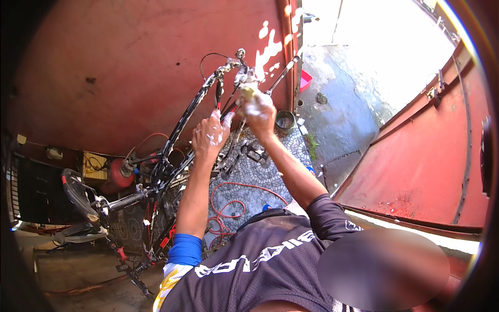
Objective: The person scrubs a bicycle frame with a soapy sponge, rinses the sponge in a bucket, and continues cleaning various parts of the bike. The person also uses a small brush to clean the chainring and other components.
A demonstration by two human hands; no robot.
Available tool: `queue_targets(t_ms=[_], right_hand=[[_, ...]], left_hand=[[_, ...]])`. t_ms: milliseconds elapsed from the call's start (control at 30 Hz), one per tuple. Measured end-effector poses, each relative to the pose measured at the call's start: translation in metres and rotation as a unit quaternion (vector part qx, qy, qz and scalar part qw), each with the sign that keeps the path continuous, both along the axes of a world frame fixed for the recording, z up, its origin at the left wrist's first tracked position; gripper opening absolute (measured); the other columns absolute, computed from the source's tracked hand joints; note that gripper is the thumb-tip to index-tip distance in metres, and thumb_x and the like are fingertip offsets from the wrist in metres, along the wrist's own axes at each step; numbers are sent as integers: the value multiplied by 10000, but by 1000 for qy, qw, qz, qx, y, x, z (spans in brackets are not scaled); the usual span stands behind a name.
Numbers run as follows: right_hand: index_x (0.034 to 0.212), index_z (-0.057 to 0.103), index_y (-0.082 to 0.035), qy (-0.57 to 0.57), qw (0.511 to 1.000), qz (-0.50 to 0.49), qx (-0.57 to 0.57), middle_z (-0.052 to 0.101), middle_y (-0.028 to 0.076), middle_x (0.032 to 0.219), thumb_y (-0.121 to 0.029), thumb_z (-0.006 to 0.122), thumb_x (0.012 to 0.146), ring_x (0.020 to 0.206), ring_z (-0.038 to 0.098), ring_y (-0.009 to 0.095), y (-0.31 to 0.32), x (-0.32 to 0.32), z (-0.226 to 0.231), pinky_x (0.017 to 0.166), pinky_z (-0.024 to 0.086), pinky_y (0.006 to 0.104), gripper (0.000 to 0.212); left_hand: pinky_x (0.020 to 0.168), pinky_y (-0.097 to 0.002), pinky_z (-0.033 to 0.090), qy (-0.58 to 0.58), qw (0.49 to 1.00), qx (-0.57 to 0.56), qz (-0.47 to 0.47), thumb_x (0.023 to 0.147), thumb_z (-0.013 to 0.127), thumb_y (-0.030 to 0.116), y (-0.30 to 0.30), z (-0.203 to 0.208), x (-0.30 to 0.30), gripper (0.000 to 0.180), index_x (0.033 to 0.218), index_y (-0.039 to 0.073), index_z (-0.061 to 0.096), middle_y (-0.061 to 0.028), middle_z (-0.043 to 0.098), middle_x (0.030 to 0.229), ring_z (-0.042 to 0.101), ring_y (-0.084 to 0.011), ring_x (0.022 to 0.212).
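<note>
A black bicycle frame (183, 125) with red and white markings stands in front of me, streaked with white suds. My left hand (210, 135), wet with foam, is closed around one of its tubes. Farther ahead, my right hand (261, 115) presses a foamy, pale yellow sponge (249, 94) against the frame's far end. That hand and the sponge are blurred, and its fingertips are hidden in foam. A crank with a pedal (254, 154) shows below my right forearm.
A red wall (119, 67) rises behind the bicycle. A dark bucket (285, 120) stands right of my right hand, with a pink container (305, 80) beyond. A red hose (228, 203) coils on the patterned tiles (260, 179). At left is a red tank (119, 177); a red metal gate (431, 161) is at right.
</note>
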State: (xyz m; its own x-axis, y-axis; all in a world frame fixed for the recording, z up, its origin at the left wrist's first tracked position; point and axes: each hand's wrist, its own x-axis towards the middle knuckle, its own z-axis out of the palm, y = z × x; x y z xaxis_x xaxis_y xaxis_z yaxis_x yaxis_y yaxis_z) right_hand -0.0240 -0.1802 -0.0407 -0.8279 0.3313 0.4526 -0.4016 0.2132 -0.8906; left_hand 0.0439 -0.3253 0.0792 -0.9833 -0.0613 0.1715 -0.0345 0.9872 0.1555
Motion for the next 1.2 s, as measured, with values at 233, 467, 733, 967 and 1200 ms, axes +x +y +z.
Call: queue_targets(t_ms=[233,467,733,967,1200], right_hand=[[1118,739,-55,-30,998,33,-47,708,158,936,-125,690,881,861,709,327,11,6,4,794,570,426,251],[1140,749,-49,-87,989,85,-89,747,170,1018,-117,628,892,903,734,261,45,-4,4,794,578,393,285],[1161,694,-112,-105,975,105,164,693,177,1120,-302,643,900,980,700,374,47,-14,50,845,570,492,327],[1100,668,-71,-50,962,39,267,678,185,1039,-217,640,907,871,713,371,0,23,76,757,582,483,244],[1168,761,-230,-39,950,10,309,664,132,1102,-171,583,944,858,727,311,65,13,28,783,617,483,292]], left_hand=[[768,-571,559,15,1000,-10,6,981,589,535,-5,-1,1,520,1038,31,703,-294,703,815,694,-495,848],[786,-572,556,2,1000,-5,0,985,590,524,2,4,3,504,1040,35,701,-295,709,843,696,-496,871],[798,-562,565,23,1000,7,-13,992,569,537,5,1,-1,517,1054,40,696,-290,716,860,703,-488,884],[767,-552,574,41,998,-29,-27,997,574,486,-8,-9,-2,470,1019,31,688,-283,717,843,713,-472,867],[745,-553,575,41,998,9,-38,985,597,497,-5,-5,-2,479,1020,31,706,-282,715,825,711,-476,836]])
